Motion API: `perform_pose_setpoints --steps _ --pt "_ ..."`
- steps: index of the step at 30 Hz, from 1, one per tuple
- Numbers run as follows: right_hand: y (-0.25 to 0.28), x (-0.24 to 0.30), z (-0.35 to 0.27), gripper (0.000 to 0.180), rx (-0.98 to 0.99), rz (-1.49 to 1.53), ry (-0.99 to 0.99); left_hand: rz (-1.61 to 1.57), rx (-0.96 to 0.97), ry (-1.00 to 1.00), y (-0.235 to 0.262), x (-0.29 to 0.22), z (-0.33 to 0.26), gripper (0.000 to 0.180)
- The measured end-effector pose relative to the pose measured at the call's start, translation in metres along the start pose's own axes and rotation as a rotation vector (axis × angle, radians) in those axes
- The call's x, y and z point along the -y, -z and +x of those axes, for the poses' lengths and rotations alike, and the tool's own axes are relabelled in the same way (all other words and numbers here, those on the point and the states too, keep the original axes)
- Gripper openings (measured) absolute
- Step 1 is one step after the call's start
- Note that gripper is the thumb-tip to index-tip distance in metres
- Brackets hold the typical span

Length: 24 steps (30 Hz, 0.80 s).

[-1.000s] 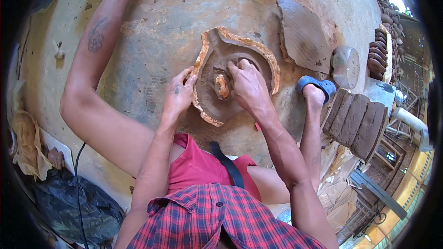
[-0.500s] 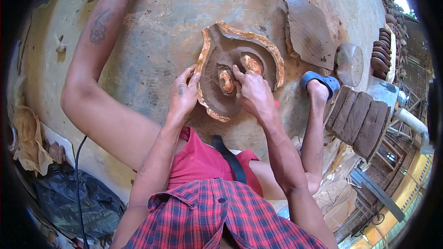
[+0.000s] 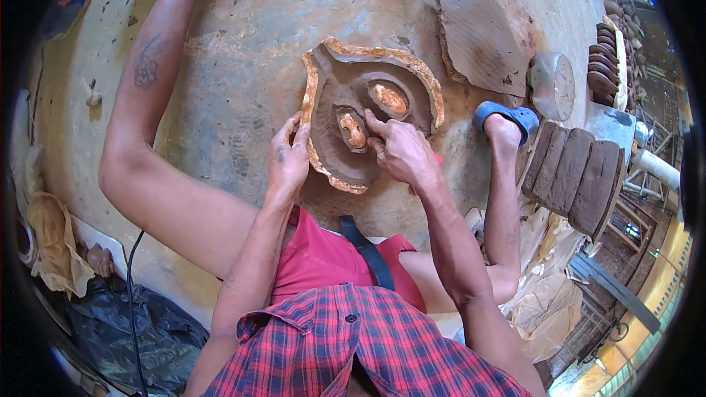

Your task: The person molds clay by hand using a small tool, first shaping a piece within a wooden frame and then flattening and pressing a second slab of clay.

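Observation:
In front of me on the floor lies a shallow mold (image 3: 434,88) with a rough orange-tan rim. Grey-brown clay (image 3: 327,136) lines its inside, around two raised oval parts with orange-white tops. My left hand (image 3: 288,158) holds the mold's left rim, fingertips at the edge. Over the right side of the mold is my right hand (image 3: 403,151). Its index finger points out and presses the clay between the two ovals; the thumb touches the clay beside the nearer oval, and the other fingers are curled.
A flat clay slab (image 3: 482,40) lies at the far right, with a cylindrical block (image 3: 553,87) beside it. Thick clay strips (image 3: 573,176) rest on a board right of my foot in a blue clog (image 3: 507,119). Black plastic (image 3: 136,331) and a cable (image 3: 130,290) lie at the near left.
My right index finger has shifted slightly along the clay, and the thumb has come into view beside the nearer oval. My left hand stays at the rim. The whole view has shifted a little.

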State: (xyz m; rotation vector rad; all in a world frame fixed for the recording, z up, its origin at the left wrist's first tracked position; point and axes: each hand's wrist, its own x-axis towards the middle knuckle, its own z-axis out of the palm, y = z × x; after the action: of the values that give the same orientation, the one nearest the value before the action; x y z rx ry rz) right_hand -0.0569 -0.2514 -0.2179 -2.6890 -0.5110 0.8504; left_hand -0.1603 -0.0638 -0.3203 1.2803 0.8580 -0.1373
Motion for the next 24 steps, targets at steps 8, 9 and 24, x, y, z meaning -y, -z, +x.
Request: perform_pose_setpoints --steps 8,9,24 --pt "-0.025 -0.018 -0.014 0.05 -0.133 0.155 0.013 -0.025 0.061 -0.05 0.0 0.001 0.004 0.043" --pt "-0.028 -0.018 -0.015 0.049 -0.114 0.151 0.01 -0.005 0.052 -0.036 0.001 0.004 0.003 0.043" --pt "-0.031 -0.01 -0.037 0.05 -0.109 0.12 -0.026 0.01 0.069 -0.024 0.006 -0.004 0.005 0.043"
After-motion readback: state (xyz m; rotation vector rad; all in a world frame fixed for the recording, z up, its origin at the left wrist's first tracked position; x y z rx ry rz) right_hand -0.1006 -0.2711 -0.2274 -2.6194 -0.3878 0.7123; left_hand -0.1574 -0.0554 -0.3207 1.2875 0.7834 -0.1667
